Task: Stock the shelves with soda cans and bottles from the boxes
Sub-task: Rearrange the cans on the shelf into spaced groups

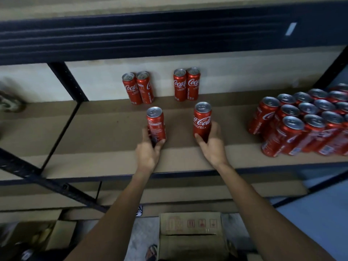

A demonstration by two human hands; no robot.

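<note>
Left hand [148, 153]: shown bare.
Right hand [212, 146]: shown bare.
Forearms [263, 213]: seen unsleeved behind both hands.
Foot [151, 251]: made out blurred well below the left hand, seemingly sandal-strapped.

Both bare forearms reach up and forward across the front edge of the shelf [105, 132], roughly parallel, with the wrists just past that edge. The left hand [148, 149] grips the lower part of an upright can [156, 121], thumb on its right side and fingers on its left. The right hand [213, 142] holds a second can [202, 117] near its base, thumb on the left. Its fingers seem to wrap the right side, partly hidden.
</note>
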